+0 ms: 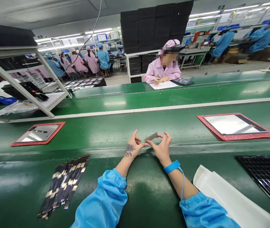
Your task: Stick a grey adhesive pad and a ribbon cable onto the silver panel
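Strip (150, 137) sits pinched between your left hand (133, 146) and right hand (161, 147); stacked strips (63, 183) lie at eight o'clock.

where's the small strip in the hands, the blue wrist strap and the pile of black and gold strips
small strip (151, 137), head view, middle of its flat face
blue wrist strap (172, 166), head view, band across the right wrist
pile of black and gold strips (65, 183), head view, centre of the fanned pile

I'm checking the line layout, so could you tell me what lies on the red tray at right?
A flat reflective panel lies on the red tray; what is beneath it is hidden.
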Action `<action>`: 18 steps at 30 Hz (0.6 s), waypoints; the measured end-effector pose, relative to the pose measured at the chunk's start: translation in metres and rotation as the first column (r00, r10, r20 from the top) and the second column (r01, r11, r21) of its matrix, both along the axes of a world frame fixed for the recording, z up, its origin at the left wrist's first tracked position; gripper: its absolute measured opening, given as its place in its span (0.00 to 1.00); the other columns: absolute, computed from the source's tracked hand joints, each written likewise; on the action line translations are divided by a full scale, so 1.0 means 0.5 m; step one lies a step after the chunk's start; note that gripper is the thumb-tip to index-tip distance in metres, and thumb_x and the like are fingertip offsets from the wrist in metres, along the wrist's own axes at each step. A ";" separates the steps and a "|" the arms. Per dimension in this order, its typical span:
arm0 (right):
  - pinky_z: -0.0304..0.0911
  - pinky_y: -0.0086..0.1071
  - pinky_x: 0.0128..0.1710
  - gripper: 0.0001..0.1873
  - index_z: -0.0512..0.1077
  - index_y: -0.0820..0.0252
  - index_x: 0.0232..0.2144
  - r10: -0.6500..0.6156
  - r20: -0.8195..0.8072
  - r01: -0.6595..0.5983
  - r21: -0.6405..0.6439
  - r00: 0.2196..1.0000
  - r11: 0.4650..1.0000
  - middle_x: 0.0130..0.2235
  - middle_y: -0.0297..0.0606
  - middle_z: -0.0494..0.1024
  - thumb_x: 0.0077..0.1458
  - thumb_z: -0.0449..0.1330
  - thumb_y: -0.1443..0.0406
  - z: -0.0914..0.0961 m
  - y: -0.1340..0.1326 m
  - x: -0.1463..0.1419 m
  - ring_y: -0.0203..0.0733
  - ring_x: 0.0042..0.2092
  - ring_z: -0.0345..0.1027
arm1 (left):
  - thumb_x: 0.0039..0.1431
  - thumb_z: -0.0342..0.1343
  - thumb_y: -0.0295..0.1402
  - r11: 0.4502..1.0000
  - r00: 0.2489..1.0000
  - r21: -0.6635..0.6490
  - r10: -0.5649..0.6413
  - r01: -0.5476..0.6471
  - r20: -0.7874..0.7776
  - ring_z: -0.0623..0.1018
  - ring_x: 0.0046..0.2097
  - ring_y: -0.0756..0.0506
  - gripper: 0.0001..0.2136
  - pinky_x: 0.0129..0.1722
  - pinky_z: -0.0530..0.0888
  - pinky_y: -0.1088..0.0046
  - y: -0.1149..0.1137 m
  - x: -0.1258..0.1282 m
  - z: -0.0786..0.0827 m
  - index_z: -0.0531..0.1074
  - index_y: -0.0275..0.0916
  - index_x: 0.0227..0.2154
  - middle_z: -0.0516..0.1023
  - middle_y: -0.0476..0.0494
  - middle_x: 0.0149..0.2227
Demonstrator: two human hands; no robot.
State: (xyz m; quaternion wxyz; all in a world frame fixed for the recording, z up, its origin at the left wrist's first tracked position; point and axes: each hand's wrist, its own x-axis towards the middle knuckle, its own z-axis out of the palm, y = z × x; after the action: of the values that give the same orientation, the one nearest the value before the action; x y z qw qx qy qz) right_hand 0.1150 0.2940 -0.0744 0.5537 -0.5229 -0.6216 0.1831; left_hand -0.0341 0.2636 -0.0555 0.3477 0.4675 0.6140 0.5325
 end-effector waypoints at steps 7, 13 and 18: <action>0.58 0.48 0.53 0.13 0.67 0.58 0.32 -0.003 -0.042 0.004 0.014 0.999 1.000 0.49 0.46 0.61 0.57 0.52 0.54 0.005 0.003 0.011 0.49 0.54 0.59 | 0.35 0.71 0.37 0.999 0.992 -0.037 -0.017 0.022 0.123 0.73 0.28 0.51 0.41 0.32 0.71 0.74 0.007 -0.007 -0.003 0.64 0.40 0.57 0.72 0.54 0.26; 0.59 0.48 0.52 0.14 0.68 0.58 0.29 0.026 -0.072 -0.024 0.026 0.997 0.999 0.46 0.46 0.63 0.56 0.53 0.55 0.010 0.003 0.011 0.48 0.51 0.61 | 0.36 0.71 0.36 0.990 0.971 -0.056 -0.111 0.126 0.212 0.75 0.27 0.51 0.38 0.32 0.72 0.74 0.011 -0.039 0.006 0.66 0.36 0.54 0.73 0.54 0.24; 0.61 0.48 0.51 0.14 0.69 0.58 0.28 0.062 -0.096 -0.061 0.018 0.993 0.998 0.46 0.45 0.65 0.55 0.55 0.54 0.010 0.000 0.009 0.48 0.50 0.62 | 0.36 0.70 0.36 0.986 0.954 -0.036 -0.147 0.161 0.260 0.74 0.27 0.52 0.34 0.33 0.72 0.74 0.008 -0.052 0.013 0.69 0.34 0.51 0.74 0.53 0.25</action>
State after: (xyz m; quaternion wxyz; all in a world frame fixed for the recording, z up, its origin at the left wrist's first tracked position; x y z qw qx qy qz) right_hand 0.1193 0.2941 -0.0693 0.5810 -0.4901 -0.6113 0.2205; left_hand -0.0604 0.2676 -0.0489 0.4777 0.4311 0.5404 0.5421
